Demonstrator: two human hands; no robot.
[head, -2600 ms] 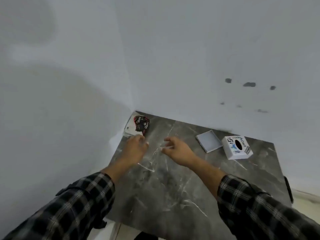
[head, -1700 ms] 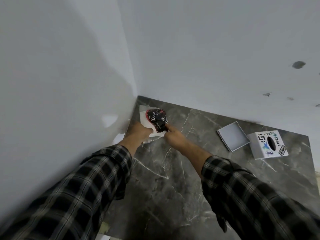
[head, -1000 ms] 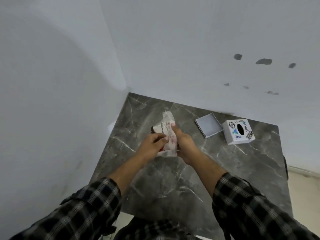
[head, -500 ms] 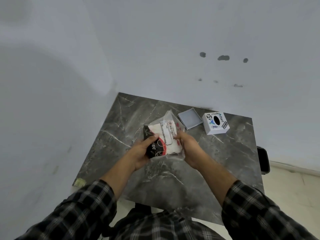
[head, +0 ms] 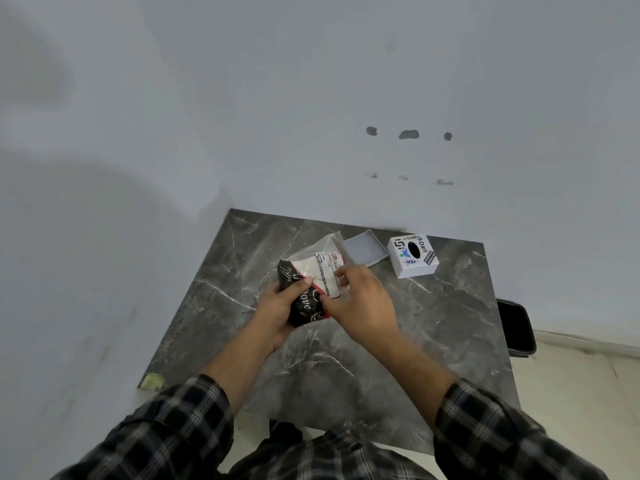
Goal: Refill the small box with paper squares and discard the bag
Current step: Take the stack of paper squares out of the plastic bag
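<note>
Nearest to you, both plaid sleeves [head: 162, 434] enter from the bottom edge and reach forward over the dark marble-patterned worktop [head: 433, 327]. Your left hand [head: 277, 311] is clenched around the lower, black-printed end of the bag [head: 304, 289], thumb pressed across its front face. Your right hand [head: 362, 304] pinches the bag's right side near the white label, fingers curled onto the clear plastic. The bag is held between both hands, above the middle of the worktop, with its open clear end pointing away from you. Whether its lower edge touches the worktop cannot be told.

Beyond the bag, a shallow grey lid [head: 367, 252] lies flat on the worktop, partly covered by the bag's clear end. Just beside the lid, to its right, the small box [head: 412, 256] stands near the back edge; it is white, with printed stickers and a dark oval opening in its top face.

Past the right edge of the worktop, a black object [head: 516, 327] sits lower down, near the pale floor. Behind everything, two plain walls [head: 311, 81] meet at the worktop's far left corner.
</note>
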